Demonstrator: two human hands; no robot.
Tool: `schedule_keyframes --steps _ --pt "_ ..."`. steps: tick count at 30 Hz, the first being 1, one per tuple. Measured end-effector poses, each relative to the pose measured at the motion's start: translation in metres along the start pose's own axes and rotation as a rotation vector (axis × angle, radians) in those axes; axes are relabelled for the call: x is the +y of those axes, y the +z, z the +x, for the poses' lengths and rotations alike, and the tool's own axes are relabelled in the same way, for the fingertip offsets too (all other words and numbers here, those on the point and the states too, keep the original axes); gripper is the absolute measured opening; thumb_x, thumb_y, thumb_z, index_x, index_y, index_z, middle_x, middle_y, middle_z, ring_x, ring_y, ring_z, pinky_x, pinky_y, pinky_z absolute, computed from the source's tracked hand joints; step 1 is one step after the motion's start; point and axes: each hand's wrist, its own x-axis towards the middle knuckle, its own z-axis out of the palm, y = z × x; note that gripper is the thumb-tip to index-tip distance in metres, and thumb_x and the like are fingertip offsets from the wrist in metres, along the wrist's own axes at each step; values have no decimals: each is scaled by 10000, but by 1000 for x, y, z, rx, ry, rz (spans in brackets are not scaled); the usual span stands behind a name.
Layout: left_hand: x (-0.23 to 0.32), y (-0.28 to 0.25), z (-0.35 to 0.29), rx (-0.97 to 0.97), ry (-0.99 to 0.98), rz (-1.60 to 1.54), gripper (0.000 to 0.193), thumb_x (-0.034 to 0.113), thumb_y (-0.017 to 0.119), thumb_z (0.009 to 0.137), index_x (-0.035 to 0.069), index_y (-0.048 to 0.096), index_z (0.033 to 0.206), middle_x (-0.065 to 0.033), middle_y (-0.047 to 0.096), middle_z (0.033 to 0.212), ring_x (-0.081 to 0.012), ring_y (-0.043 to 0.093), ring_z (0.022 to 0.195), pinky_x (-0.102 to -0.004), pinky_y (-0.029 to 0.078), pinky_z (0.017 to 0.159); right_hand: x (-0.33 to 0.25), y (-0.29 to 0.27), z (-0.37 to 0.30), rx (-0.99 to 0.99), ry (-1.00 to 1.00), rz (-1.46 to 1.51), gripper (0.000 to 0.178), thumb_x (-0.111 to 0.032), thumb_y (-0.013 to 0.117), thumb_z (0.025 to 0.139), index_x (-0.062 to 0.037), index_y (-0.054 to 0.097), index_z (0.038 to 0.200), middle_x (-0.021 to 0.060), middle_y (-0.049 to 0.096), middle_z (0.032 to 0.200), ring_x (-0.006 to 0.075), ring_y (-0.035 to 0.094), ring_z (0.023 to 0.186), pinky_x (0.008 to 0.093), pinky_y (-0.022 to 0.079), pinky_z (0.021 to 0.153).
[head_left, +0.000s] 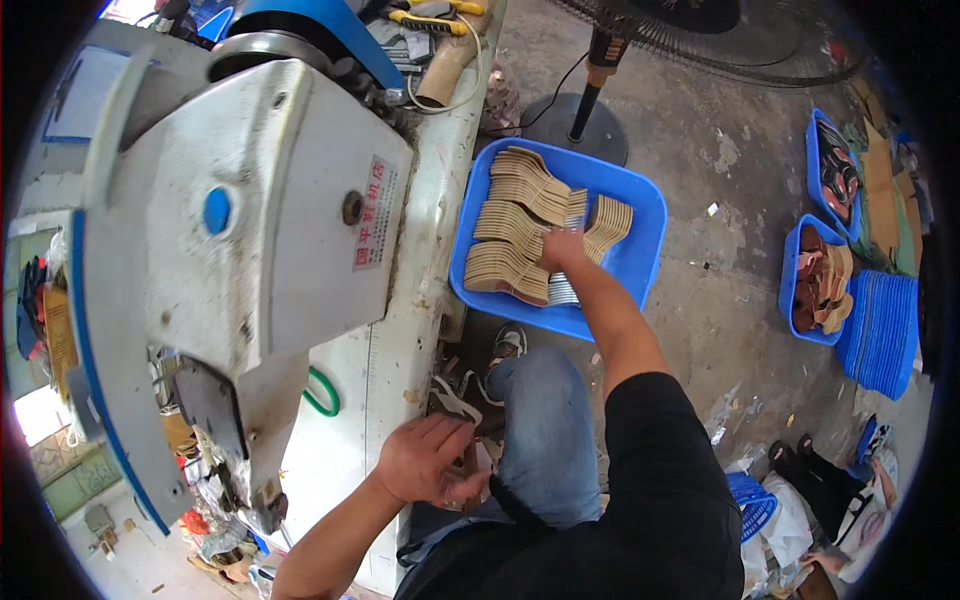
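My right hand reaches into a blue plastic tub on the floor, its fingers bent down among the stacked shoe insoles. What those fingertips grip is hidden. The tan, curved insoles stand on edge in tight rows, with one shorter group at the tub's right. Beside the bench edge, over my lap, my left hand has its fingers curled and its thumb out. A brownish piece shows past the fingers, too covered to make out. At left looms a large white sewing machine head.
The white bench runs along my left, with a green ring on it. A standing fan's base is behind the tub. Filled blue baskets and a stack of blue trays stand right. Another person is at lower right.
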Motion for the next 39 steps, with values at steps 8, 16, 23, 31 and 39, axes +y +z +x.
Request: schedule_keyframes --steps 8,16,23,31,39 --pt "13 8 -9 87 11 82 516 412 874 754 31 695 1053 -156 706 918 -354 703 808 -439 584 701 -32 22 -243 84 123 1035 537 -453 798 891 -41 729 1227 191 743 1239 354 715 1116 431 553 984" --pt "29 29 -18 243 -4 189 457 341 826 841 23 708 1147 -179 722 1042 -376 710 947 -454 590 814 80 -185 -394 -60 -480 1243 226 -159 676 966 -38 731 1149 52 748 1053 209 681 968 359 544 884" --pt "123 47 -166 415 -454 -391 445 231 806 923 19 664 1288 -165 754 1141 -260 751 982 -378 605 858 11 -316 -479 421 -1218 1530 170 -207 610 1028 -49 617 1089 6 559 791 112 534 698 302 441 629" --pt "210 105 -300 1001 -803 -776 357 196 789 965 7 689 1251 -112 785 1044 -152 733 889 -320 587 835 -296 -209 -500 -551 -899 1177 186 -175 697 986 -29 731 1096 -30 552 754 74 484 622 247 459 639" --pt "295 91 -349 1421 -957 -489 272 198 775 972 19 713 1167 -102 761 1029 -170 740 942 -326 581 849 -420 -21 -560 -591 -1478 500 217 -220 787 913 -25 737 995 93 715 791 167 678 684 321 534 647"
